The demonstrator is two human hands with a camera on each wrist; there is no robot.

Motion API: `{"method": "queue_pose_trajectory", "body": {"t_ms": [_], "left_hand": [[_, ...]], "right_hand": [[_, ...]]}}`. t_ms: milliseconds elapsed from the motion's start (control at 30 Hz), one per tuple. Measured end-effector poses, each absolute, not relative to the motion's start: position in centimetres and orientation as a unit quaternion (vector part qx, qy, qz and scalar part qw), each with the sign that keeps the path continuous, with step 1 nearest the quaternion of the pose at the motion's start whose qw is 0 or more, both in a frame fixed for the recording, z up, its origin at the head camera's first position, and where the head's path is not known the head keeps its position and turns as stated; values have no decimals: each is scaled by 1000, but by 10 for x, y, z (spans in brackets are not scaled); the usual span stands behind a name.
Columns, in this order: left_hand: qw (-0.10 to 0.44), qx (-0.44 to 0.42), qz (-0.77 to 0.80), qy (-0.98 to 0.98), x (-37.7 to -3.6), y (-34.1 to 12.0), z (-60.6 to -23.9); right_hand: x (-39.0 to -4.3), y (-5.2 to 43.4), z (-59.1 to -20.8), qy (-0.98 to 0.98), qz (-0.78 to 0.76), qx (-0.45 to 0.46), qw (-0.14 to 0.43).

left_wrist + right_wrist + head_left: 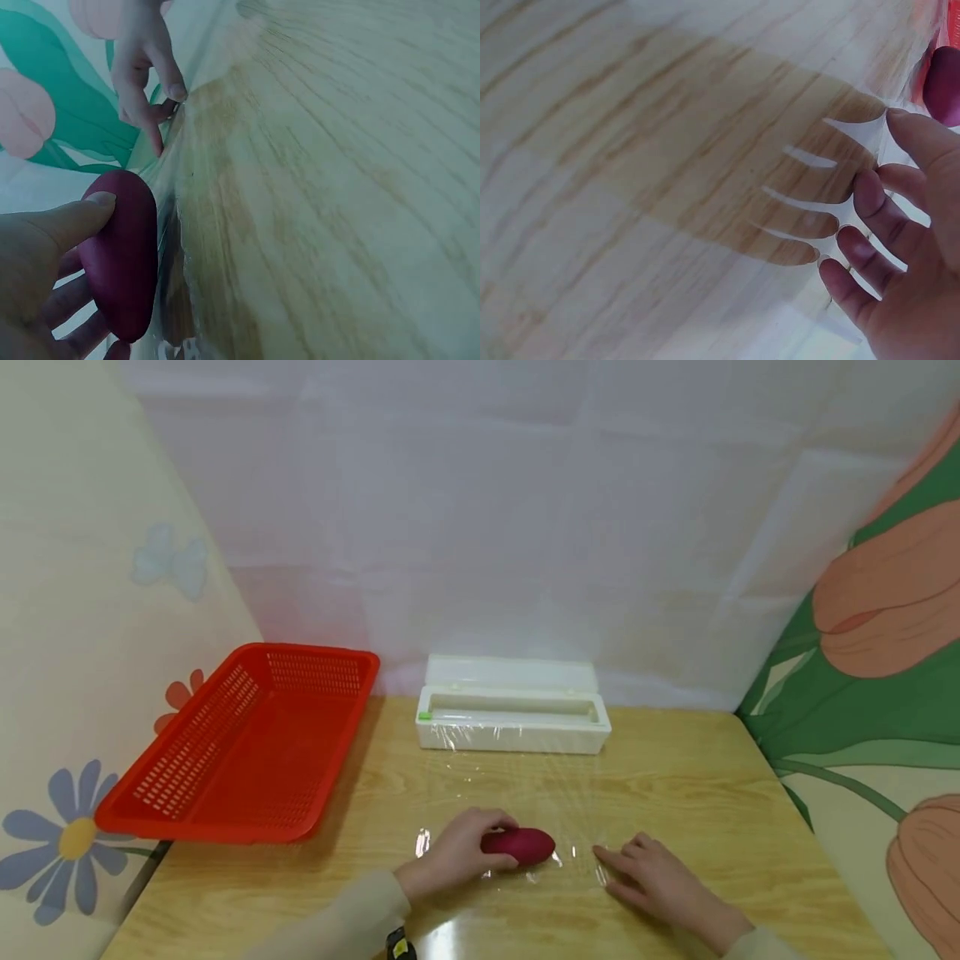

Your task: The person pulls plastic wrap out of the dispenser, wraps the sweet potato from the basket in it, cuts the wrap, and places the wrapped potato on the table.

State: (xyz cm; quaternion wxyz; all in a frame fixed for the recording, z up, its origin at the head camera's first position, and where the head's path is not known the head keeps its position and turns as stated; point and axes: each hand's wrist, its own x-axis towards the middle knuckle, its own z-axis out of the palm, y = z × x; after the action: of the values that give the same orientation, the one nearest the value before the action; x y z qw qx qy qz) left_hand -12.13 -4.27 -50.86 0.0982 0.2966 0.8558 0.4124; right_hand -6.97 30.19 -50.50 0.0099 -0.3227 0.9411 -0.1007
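Observation:
A dark red sweet potato [527, 846] lies on a sheet of clear cling film [517, 785] spread over the wooden table [697, 793]. My left hand [459, 853] grips the potato's left end, with the thumb on top, as the left wrist view shows of the potato [124, 255] and my left hand [41, 255]. To the right of the potato, my right hand [647, 872] rests on the film with its fingers spread and nearly straight. The right wrist view has those fingers [877, 225] on the film, and the potato [943, 82] beyond them.
The film runs out of a white dispenser box [512, 717] at the back of the table. A red plastic basket [247, 747] sits at the back left and overhangs the table's left edge. Patterned walls close in on the left, back and right.

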Motion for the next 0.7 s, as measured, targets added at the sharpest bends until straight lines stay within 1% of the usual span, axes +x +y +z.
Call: {"method": "queue_pose_trajectory", "body": {"t_ms": [133, 300, 400, 700], "left_hand": [[71, 305, 388, 867, -118, -44, -514], [54, 302, 388, 869, -113, -47, -520], [51, 297, 385, 872, -109, -50, -523], [59, 291, 373, 879, -110, -47, -519]], "right_hand": [[-70, 300, -506, 945, -98, -310, 33], [-70, 297, -506, 949, -107, -292, 54], [-70, 294, -506, 950, -123, -279, 69], [-73, 296, -501, 952, -127, -269, 75]]}}
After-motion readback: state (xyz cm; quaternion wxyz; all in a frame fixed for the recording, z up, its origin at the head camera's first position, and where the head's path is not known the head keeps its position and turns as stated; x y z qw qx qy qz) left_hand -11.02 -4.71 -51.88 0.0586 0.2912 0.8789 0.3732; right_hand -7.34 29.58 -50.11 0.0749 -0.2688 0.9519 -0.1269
